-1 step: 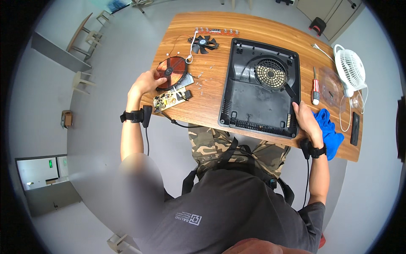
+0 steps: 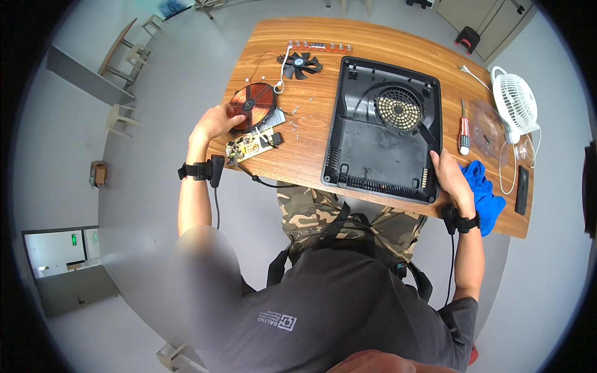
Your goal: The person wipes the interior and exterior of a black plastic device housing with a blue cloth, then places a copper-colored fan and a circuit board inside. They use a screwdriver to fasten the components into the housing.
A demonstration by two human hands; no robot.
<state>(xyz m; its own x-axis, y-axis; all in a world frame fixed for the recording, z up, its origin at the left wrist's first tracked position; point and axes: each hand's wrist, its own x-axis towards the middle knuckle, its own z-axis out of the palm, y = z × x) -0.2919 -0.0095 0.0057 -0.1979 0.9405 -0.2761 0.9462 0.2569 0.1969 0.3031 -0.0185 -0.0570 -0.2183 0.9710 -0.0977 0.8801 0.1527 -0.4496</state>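
On the table's left side lies a round copper induction coil (image 2: 260, 99) with dark spokes. My left hand (image 2: 216, 122) holds its left rim, thumb and fingers closed at the edge. Just below the coil is a yellowish circuit board (image 2: 244, 148) with a grey finned heat sink (image 2: 278, 116) beside it. A black plastic housing (image 2: 373, 158), its inside facing up and a round vent grille (image 2: 398, 109) in it, lies at the middle near the front edge. My right hand (image 2: 450, 175) grips the housing's lower right side; some of its fingers are hidden.
Behind the coil are a black fan blade (image 2: 300, 65) and a narrow red strip board (image 2: 317, 46). Several small screws (image 2: 295, 126) lie between coil and housing. To the right are a screwdriver (image 2: 464, 130), clear tray (image 2: 486, 129), blue cloth (image 2: 484, 196), white fan (image 2: 515, 102) and black bar (image 2: 522, 189).
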